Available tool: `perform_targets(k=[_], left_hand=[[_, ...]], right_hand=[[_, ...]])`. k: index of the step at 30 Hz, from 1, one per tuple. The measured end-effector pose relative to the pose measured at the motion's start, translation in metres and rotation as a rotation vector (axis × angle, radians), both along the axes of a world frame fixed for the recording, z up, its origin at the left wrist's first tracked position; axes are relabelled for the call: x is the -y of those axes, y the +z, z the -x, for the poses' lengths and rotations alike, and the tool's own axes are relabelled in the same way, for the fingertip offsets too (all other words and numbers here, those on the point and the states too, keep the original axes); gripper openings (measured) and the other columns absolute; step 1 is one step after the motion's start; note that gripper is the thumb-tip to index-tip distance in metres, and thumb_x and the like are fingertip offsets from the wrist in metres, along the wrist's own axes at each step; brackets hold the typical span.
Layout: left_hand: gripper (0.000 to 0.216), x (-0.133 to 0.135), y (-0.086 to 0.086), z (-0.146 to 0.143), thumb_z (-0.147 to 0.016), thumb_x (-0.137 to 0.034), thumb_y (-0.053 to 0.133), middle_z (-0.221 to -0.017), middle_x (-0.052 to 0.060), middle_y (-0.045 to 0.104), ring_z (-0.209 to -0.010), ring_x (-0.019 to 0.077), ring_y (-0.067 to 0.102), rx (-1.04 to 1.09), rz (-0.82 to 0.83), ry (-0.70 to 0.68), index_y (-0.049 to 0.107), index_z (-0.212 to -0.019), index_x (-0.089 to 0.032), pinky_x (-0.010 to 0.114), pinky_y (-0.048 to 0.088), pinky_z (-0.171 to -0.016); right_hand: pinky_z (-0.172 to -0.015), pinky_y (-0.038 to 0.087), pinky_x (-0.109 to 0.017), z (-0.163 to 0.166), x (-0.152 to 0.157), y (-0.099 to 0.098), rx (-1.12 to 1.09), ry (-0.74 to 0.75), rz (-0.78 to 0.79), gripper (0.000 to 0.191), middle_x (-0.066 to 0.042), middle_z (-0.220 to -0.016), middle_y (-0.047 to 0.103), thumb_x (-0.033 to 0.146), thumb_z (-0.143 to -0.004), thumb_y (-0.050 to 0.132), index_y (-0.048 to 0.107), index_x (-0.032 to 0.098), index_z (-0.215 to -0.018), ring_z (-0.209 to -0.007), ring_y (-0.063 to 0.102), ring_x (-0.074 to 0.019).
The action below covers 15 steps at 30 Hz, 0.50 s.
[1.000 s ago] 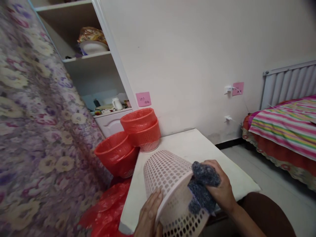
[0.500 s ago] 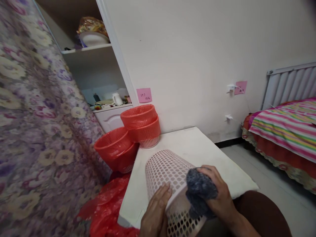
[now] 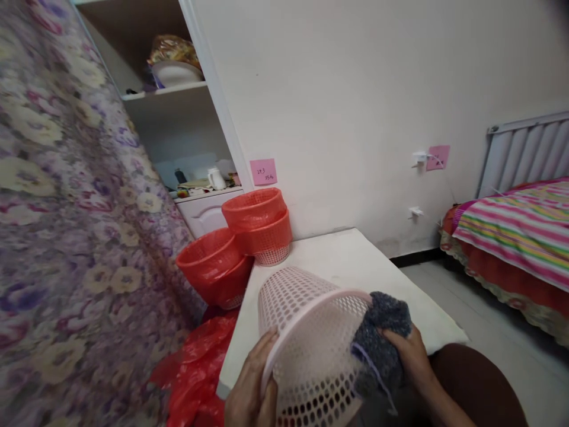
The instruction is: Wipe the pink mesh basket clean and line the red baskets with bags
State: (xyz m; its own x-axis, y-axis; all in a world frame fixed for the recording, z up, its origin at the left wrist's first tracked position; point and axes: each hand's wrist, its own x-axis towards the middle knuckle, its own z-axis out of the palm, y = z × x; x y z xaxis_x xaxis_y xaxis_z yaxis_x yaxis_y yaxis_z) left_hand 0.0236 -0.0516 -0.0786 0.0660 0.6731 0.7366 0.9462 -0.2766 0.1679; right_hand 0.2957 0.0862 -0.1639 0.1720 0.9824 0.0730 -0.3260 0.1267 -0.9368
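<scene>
White table (image 3: 355, 267) in the middle, red-bag-covered baskets (image 3: 262, 228) stacked at its far left. Pale pink perforated plastic basket (image 3: 311, 335) is tipped over the table's near side, mouth facing near right. Left hand (image 3: 252, 385) has its left rim pinched, right hand (image 3: 409, 354) is gripping a fuzzy dark-grey cloth (image 3: 387, 323) at the right rim. Looks like rim-wiping to me; next bit probably calls for turning it, cloth snug.

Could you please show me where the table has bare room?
The white table has its widest bare patch between the pale basket, the wall and the cloth in the right hand; a narrower strip lies left of the basket. Red-lined baskets crowd its back left corner.
</scene>
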Motion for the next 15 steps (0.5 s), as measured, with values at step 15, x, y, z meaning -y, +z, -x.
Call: perform_targets(k=[15], left_hand=[[0.049,-0.032,0.003,0.011,-0.086,-0.003,0.043,-0.132,0.009,0.065,-0.126,0.0146,0.057,-0.083,-0.014,-0.13,0.054,-0.13,-0.02,0.029,0.045,-0.106]], right_hand=[[-0.093,0.049,-0.034,0.014,0.002,0.062,0.551,0.127,-0.543,0.049,-0.004,-0.11,0.066,0.008,-0.067,0.062,0.062,0.024,-0.113,-0.106,0.063,-0.0233]])
